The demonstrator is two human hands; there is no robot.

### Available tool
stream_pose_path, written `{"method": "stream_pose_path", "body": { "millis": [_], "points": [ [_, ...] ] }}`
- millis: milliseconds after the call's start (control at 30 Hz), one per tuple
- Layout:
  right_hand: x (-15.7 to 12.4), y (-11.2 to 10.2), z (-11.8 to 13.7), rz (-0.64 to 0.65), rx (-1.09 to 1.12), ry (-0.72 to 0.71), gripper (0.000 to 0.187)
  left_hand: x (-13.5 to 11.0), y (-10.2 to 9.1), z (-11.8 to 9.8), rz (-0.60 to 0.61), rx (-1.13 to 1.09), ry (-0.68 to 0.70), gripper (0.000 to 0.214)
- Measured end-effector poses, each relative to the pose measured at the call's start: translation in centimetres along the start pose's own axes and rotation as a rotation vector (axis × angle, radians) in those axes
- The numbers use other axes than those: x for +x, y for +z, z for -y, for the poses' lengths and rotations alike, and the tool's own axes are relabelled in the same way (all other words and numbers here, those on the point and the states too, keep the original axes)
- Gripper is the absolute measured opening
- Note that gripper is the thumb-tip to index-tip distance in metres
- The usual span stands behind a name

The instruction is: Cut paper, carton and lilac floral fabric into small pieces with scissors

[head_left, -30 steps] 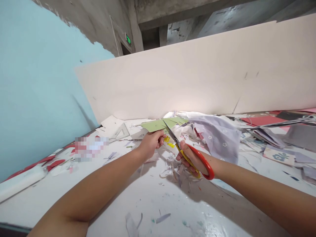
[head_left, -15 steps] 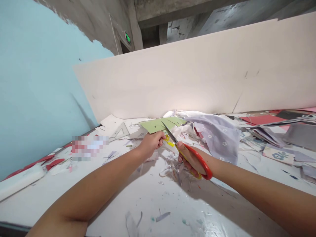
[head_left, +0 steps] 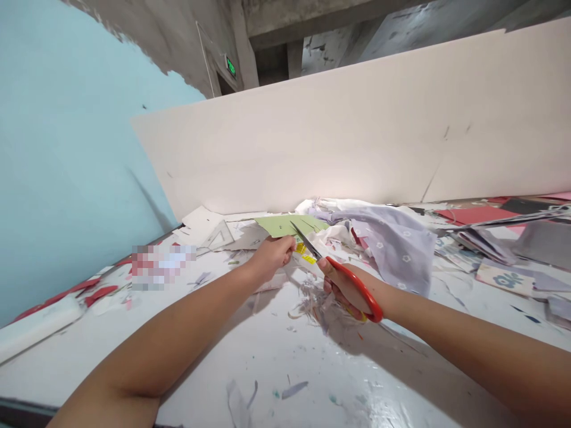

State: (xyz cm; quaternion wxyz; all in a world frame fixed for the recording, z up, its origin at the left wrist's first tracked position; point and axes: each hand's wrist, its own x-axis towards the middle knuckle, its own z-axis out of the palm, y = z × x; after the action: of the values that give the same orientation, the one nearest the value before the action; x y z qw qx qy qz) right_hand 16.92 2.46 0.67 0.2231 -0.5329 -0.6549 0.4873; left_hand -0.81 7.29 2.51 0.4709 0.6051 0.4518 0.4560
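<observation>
My left hand [head_left: 279,255] is closed on the near edge of a green sheet of paper [head_left: 279,226], holding it above the table. In my right hand [head_left: 341,285] is a pair of scissors [head_left: 357,285] with red and yellow handles, its blades pointing up and left. The blade tips overlap the green paper in view; whether they touch it I cannot tell. A yellow printed strip [head_left: 307,258] shows between my hands. Under my right hand lies a heap of thin paper shreds [head_left: 307,303]. Right of the green paper spreads a lilac cloth [head_left: 392,238] with small white flowers.
Offcuts litter the white table [head_left: 250,368]. A set square [head_left: 219,236] lies on papers at the back left. Red sheets [head_left: 473,217] and a flower-printed card [head_left: 504,278] are at the right. A tall pale board [head_left: 334,137] stands along the back, beside a blue wall [head_left: 66,148].
My left hand and the green paper have shifted slightly left, and the paper's right end shows less. The scissors' blades have moved slightly; my right hand keeps its grip.
</observation>
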Motion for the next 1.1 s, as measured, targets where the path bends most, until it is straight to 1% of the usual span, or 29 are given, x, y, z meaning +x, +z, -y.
{"method": "stream_pose_path", "body": {
  "millis": [100,200,367,467,567,700,733,800,900,967,1033,1100],
  "points": [
    [0.1,-0.2,-0.1,0.010,-0.029,-0.023,0.067,0.4,-0.5,-0.2,0.041,0.026,0.012,0.019],
    [0.2,-0.3,-0.2,0.020,-0.014,-0.012,0.066,0.8,-0.9,-0.3,0.065,0.042,0.030,0.022],
    [0.3,0.0,-0.5,0.004,0.064,-0.039,0.062,1.0,-1.1,0.1,0.099,0.053,0.043,0.016],
    [0.5,0.3,-0.8,0.017,0.135,-0.055,0.060,0.9,-1.1,0.2,0.108,0.086,0.054,0.014],
    [0.8,0.3,-0.7,0.032,0.241,-0.020,0.058,0.2,-0.9,0.0,0.124,0.162,0.053,0.015],
    [0.8,-0.3,-0.4,0.049,0.341,0.051,0.056,-0.4,-0.6,0.0,0.208,0.340,0.030,0.016],
    [0.7,-0.4,-0.3,0.055,0.348,0.065,0.056,-0.4,-0.5,0.0,0.222,0.341,0.033,0.015],
    [0.5,-0.7,0.0,0.056,0.354,0.080,0.057,-0.1,-0.7,-0.1,0.237,0.274,0.044,0.014],
    [0.4,-1.2,0.3,0.011,0.330,0.062,0.059,0.1,-1.2,-0.8,0.269,0.183,0.057,0.013],
    [0.6,-1.8,0.5,-0.043,0.274,0.058,0.061,-0.2,-1.5,-1.8,0.320,0.182,0.056,0.014],
    [0.7,-2.8,0.6,-0.110,0.156,0.078,0.064,-0.8,-1.8,-3.0,0.410,0.223,0.035,0.014],
    [0.7,-4.0,0.5,-0.165,-0.013,0.083,0.065,-1.6,-2.3,-4.3,0.503,0.270,0.008,0.014]
  ]
}}
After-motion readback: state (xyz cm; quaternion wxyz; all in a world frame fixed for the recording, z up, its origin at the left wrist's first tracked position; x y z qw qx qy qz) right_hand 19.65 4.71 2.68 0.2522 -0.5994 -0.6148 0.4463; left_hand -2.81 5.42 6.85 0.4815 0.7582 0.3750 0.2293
